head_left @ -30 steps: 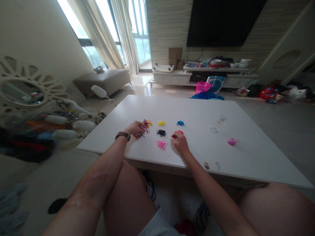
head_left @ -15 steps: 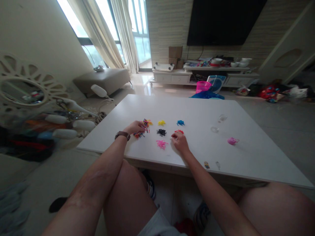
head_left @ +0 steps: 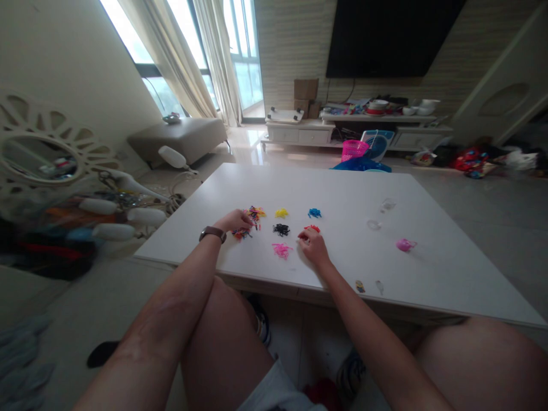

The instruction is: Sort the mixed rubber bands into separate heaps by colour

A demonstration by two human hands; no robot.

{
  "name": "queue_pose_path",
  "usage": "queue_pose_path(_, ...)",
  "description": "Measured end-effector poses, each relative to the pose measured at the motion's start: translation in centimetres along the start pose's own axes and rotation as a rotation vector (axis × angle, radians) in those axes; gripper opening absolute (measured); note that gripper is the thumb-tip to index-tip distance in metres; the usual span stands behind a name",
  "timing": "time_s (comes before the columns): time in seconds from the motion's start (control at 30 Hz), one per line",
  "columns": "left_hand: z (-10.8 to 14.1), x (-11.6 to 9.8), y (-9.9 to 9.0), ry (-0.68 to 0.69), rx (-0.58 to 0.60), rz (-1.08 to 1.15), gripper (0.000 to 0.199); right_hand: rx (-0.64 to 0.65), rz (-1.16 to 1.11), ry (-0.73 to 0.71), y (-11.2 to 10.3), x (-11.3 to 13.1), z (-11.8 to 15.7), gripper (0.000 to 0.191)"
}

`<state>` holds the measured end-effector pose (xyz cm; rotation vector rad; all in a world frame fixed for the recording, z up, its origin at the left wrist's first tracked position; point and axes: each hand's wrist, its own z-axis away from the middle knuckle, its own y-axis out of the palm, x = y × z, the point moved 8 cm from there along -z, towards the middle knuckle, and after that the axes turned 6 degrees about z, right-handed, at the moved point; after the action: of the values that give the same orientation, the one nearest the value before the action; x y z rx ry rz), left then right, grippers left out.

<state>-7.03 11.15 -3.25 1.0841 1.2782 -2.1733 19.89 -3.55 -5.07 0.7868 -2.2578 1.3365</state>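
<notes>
Head view: left hand (head_left: 237,220) partly hides the mixed multicoloured pile (head_left: 256,214)

You wear a dark-strapped watch (head_left: 213,233) on your left wrist. Forearms uncovered; left hand (head_left: 235,220) and right hand (head_left: 313,245) ungloved. Pale grey shorts (head_left: 274,387), knees bare. Footwear (head_left: 262,326) dark with lighter bands, detail too dim.

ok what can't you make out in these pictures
Head view:
- Grip of the left hand: contents too small, hidden by its fingers.
- Grip of the right hand: too small to tell if it holds anything.
- Red pile: partly hidden by the right hand.
- Farthest clear item: too faint, blurred.
- Black screen: cut off by top edge.
</notes>
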Motion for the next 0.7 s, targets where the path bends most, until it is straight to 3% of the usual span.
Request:
queue_pose_path(0.1, -0.6, 0.6, -0.4, -0.018, -0.007, -0.173, 0.019, 0.005, -0.004, 0.0, 0.0, 0.0, 0.0, 0.012)
queue_pose_path(0.33, -1.9, 1.8, 1.8, -0.06, 0.212, -0.386, 0.019, 0.024, -0.006, 0.022, 0.2, -0.2, 0.0, 0.01)
queue_pose_path(0.47, -2.2, 2.0, 2.2, -0.073, 0.253, -0.429, 0.017, 0.028, -0.005, 0.023, 0.2, -0.2, 0.0, 0.01)
queue_pose_path(0.57, -2.0, 1.3, 2.3, -0.027, 0.252, -0.404, 0.012, 0.022, -0.007, 0.019, 0.2, 0.0, 0.0, 0.011)
queue_pose_path(0.7, -1.4, -1.2, 2.3, 0.115, 0.17, -0.27, 0.009, 0.02, -0.021, 0.01, 0.2, 0.1, 0.0, 0.011)
